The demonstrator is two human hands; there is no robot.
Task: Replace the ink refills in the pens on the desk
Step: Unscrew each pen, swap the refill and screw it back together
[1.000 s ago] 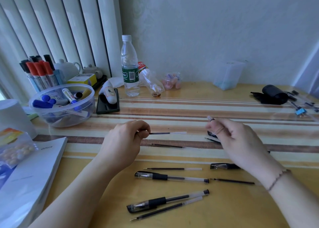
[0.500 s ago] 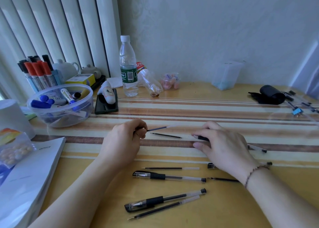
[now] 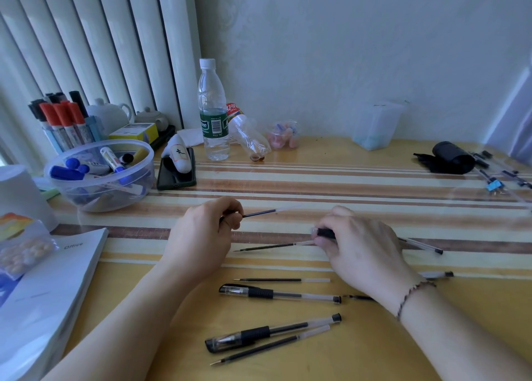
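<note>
R hand dropped onto pen barrel, gripped | L hand pinches 1 refill | desk: 2 capped pens, 4 loose refills

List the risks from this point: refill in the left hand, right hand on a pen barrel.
1. The left hand pinches its refill at one end only, so the free length could bend on insertion.
2. The right hand grips the barrel just above a loose refill; a nudge could roll it away.
3. Other loose refills lie among the pens, so old and new may get mixed.
</note>
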